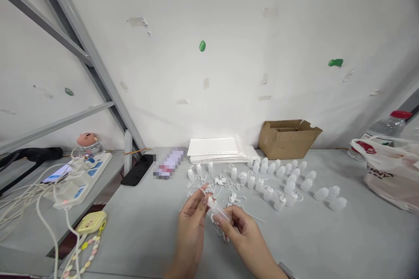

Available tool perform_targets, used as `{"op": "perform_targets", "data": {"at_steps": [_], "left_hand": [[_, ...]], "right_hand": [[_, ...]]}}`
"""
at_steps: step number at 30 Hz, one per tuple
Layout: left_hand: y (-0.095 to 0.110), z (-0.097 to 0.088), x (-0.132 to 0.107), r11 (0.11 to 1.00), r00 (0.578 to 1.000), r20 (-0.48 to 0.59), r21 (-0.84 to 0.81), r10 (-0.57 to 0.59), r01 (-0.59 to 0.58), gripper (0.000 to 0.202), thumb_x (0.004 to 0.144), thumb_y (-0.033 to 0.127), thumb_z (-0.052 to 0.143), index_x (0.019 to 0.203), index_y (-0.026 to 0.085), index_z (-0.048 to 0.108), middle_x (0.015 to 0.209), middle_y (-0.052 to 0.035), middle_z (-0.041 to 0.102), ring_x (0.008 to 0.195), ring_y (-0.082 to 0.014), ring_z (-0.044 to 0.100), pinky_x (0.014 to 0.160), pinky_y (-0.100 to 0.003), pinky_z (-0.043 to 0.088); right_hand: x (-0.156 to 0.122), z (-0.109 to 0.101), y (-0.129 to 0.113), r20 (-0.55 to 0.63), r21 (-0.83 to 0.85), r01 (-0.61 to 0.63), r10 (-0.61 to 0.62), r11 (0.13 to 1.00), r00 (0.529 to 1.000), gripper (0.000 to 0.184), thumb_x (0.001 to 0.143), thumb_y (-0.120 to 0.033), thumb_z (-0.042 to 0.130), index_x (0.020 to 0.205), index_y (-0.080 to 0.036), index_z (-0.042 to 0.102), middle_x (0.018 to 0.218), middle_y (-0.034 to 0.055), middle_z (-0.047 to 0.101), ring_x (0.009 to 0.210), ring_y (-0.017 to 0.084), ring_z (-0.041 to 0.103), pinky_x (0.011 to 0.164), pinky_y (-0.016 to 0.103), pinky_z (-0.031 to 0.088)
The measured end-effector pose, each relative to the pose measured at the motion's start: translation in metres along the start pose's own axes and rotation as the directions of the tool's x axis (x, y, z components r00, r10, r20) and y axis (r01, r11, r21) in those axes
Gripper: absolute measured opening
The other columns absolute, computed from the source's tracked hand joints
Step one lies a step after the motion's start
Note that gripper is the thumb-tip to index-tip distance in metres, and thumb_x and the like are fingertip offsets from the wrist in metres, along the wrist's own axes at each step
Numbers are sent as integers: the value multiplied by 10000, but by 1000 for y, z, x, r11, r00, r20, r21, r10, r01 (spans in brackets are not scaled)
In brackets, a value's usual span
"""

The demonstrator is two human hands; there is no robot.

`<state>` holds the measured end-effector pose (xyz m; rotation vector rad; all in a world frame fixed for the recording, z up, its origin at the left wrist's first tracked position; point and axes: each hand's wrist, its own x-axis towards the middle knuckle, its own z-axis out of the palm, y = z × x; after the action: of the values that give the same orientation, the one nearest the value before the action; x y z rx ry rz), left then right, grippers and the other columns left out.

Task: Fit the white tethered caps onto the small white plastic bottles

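A small translucent plastic bottle (221, 213) lies tilted between my two hands, its mouth toward the left. My right hand (242, 228) is closed around its body. At its neck, my left hand (194, 215) pinches a white cap (210, 201) with a thin tube rising above the fingertips. Whether the cap is seated on the neck I cannot tell. Just beyond and below the hands are scattered loose white caps with thin tubes (233, 197). Several small bottles fitted with tubed caps, such as one upright bottle (279, 202), stand behind and to the right.
More small bottles (307, 184) stand or lie farther right. Behind them are a brown cardboard box (283, 144) and a stack of white sheets (214, 147). A black phone (138, 170), a power strip (93, 176) and cables are at left. A plastic bag (382, 172) sits at right.
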<state>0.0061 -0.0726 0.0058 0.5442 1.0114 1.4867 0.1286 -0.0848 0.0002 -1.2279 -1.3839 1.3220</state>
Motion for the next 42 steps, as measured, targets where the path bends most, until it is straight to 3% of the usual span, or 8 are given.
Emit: {"op": "perform_targets", "data": {"at_steps": [8, 13, 16, 19, 21, 28, 35, 42], "left_hand": [[-3, 0, 3, 988, 991, 102, -114, -90, 101, 283, 570, 311, 767, 823, 194, 718, 896, -59, 686, 919, -190, 585, 867, -329, 417], [1, 0, 2, 996, 982, 167, 2, -93, 94, 228, 610, 339, 735, 766, 173, 722, 874, -70, 682, 949, -223, 557, 896, -358, 375], [7, -2, 4, 995, 976, 199, 67, -90, 78, 233, 599, 361, 736, 733, 172, 722, 833, -71, 674, 931, -239, 554, 879, -375, 371], [10, -3, 4, 993, 965, 242, 91, -97, 77, 228, 591, 374, 738, 683, 166, 716, 797, -61, 661, 904, -236, 558, 848, -363, 389], [10, -3, 4, 991, 970, 229, 120, -82, 56, 218, 626, 369, 715, 715, 170, 717, 813, -57, 666, 905, -231, 561, 844, -357, 393], [-1, -8, 7, 987, 995, 101, 158, -8, -8, 219, 620, 330, 725, 775, 175, 722, 910, -70, 711, 1043, -258, 549, 976, -389, 327], [-1, -5, 5, 988, 990, 144, 154, -1, -21, 240, 626, 342, 718, 793, 170, 720, 929, -91, 715, 1012, -260, 586, 960, -398, 370], [-1, -10, 10, 976, 997, 78, 216, 26, -43, 236, 597, 332, 735, 773, 176, 714, 910, -80, 718, 997, -249, 596, 918, -366, 411]], "right_hand": [[-3, 0, -1, -139, -151, 155, -176, 976, 975, 229, 740, -423, 609, 739, -194, 608, 586, 4, 507, 549, 143, 421, 547, 268, 339], [-3, -1, -5, -161, -106, 135, -151, 985, 975, 253, 713, -445, 634, 713, -193, 612, 569, -3, 495, 540, 133, 409, 539, 267, 321], [-1, -5, -10, 13, 107, -3, 2, 994, 1000, 325, 729, -493, 605, 666, -175, 584, 489, -30, 448, 473, 101, 360, 491, 251, 272], [2, -7, -13, 330, 399, -240, 105, 885, 938, 404, 773, -537, 527, 671, -150, 578, 387, -74, 349, 373, 59, 227, 442, 241, 209], [4, -6, -13, 389, 494, -311, 113, 812, 914, 430, 776, -557, 512, 688, -141, 572, 377, -90, 318, 363, 46, 182, 433, 233, 193], [7, -2, -3, 112, 383, -139, 103, 913, 988, 449, 616, -536, 696, 766, -150, 522, 521, -47, 503, 455, 67, 394, 469, 208, 292], [5, -2, -8, 324, 486, -358, 216, 797, 921, 577, 765, -673, 381, 479, -175, 432, 286, -82, 298, 278, 31, 168, 364, 214, 173], [7, 4, 5, 10, 387, -57, 58, 920, 998, 494, 621, -594, 650, 825, -160, 533, 516, -49, 515, 453, 87, 465, 454, 207, 378]]}}
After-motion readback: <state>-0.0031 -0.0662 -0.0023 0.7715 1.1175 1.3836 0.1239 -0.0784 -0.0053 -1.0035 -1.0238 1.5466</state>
